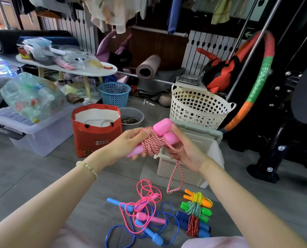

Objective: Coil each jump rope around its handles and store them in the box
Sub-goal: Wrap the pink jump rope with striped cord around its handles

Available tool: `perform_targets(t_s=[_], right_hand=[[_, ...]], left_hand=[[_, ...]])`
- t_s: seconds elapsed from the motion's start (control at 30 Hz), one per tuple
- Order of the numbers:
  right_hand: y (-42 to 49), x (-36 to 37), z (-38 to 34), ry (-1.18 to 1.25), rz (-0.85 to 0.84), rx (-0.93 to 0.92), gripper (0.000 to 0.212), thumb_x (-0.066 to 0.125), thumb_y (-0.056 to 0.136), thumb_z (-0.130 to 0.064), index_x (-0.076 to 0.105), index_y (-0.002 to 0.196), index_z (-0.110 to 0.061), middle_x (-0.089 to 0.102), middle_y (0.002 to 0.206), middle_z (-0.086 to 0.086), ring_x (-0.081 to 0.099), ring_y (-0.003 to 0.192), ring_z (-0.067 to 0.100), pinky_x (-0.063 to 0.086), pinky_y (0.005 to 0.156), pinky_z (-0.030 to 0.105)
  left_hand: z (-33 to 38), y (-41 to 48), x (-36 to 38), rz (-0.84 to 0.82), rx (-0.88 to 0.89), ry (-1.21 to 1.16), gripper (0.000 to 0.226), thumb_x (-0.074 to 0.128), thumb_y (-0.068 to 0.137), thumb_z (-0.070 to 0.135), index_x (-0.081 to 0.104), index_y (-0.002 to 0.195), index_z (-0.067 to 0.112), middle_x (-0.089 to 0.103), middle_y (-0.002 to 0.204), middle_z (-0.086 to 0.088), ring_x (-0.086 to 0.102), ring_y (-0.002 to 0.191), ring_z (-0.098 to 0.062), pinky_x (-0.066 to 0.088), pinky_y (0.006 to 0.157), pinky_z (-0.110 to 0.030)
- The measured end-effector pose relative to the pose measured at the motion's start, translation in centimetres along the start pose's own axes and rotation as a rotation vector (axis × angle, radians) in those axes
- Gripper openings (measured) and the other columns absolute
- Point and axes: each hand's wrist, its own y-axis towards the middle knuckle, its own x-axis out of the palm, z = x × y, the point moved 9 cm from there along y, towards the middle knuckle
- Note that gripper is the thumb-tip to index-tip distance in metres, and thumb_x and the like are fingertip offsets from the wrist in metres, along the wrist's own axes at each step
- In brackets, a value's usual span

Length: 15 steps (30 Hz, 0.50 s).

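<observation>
Your left hand (125, 145) grips pink handles (164, 130), axis 8-to-2 o'clock, rope (151, 144) coiled mid. Your right hand (186, 153) curls round slack, thumb on handle. Tail (176, 178) hangs 6 o'clock, right hand nearer. Box (209, 154) behind, 4 o'clock.

Two bare arms and a lap in pale pink, seen from the wearer's own head.

The left forearm (47, 199) and the right forearm (242, 196) are uncovered all the way to the picture's lower edge, and the left hand (124, 144) and the right hand (186, 153) are bare too. Round the left wrist sits a bracelet (87, 167), a single row of small, round, glossy beads in pale cream, with a couple of slightly darker, golden beads among them. At the bottom edge is soft, pale pink clothing (211, 242), one rounded patch at the lower right and a wider patch under the left forearm; its weave is too blurred to make out.
</observation>
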Motion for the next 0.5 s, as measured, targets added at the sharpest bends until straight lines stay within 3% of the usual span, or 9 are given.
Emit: perform_targets(t_s=[0.1,0.2,0.3,0.4,0.47,0.5], right_hand=[[0.4,0.6,1.0,-0.098,0.107,0.04,0.049,0.046,0.073,-0.071,0.044,0.07,-0.021,0.033,0.055,-0.007,0.021,0.049,0.006,0.01,0.048,0.021],[0.7,0.8,1.6,-0.272,0.223,0.121,0.049,0.04,0.082,-0.07,0.04,0.065,-0.024,0.032,0.047,-0.012,0.023,0.04,0.003,0.018,0.04,0.015],[1.0,0.6,2.0,-0.261,0.261,0.194,0.058,0.04,0.076,-0.08,0.043,0.066,-0.023,0.035,0.052,-0.009,0.024,0.043,0.005,0.018,0.04,0.018],[1.1,0.4,2.1,-0.169,0.266,0.237,0.059,0.047,0.07,-0.082,0.039,0.061,-0.024,0.033,0.052,-0.007,0.021,0.043,0.007,0.014,0.041,0.02],[1.2,0.1,2.1,-0.104,0.283,0.227,0.054,0.05,0.076,-0.074,0.038,0.06,-0.024,0.031,0.05,-0.008,0.019,0.042,0.006,0.012,0.042,0.02],[1.3,-0.1,1.9,-0.091,0.294,0.207,0.05,0.051,0.079,-0.07,0.038,0.061,-0.025,0.029,0.05,-0.007,0.019,0.041,0.005,0.011,0.041,0.019]], left_hand=[[0.0,0.4,-0.9,0.136,0.023,0.035,0.029,0.044,0.095,0.04,0.06,0.106,0.018,0.063,0.057,-0.005,0.049,0.042,-0.02,0.038,0.038,-0.022],[0.5,0.6,-1.1,0.226,0.113,0.189,0.02,0.056,0.092,0.043,0.062,0.104,0.028,0.068,0.064,-0.003,0.059,0.051,-0.025,0.047,0.046,-0.031],[1.2,0.3,-1.2,0.289,0.099,0.508,0.038,0.057,0.083,0.059,0.055,0.118,0.045,0.07,0.075,0.007,0.067,0.063,-0.007,0.053,0.063,-0.029],[2.5,0.1,-0.3,0.334,0.1,0.938,0.056,0.053,0.081,0.066,0.042,0.133,0.049,0.054,0.062,0.009,0.062,0.075,-0.015,0.042,0.066,-0.028],[3.0,0.2,0.0,0.331,0.121,1.004,0.059,0.052,0.08,0.068,0.041,0.134,0.049,0.051,0.064,0.008,0.062,0.081,-0.019,0.042,0.068,-0.029],[2.9,0.3,-0.1,0.305,0.122,0.92,0.056,0.052,0.08,0.068,0.042,0.133,0.05,0.055,0.066,0.01,0.063,0.081,-0.016,0.044,0.071,-0.028]])
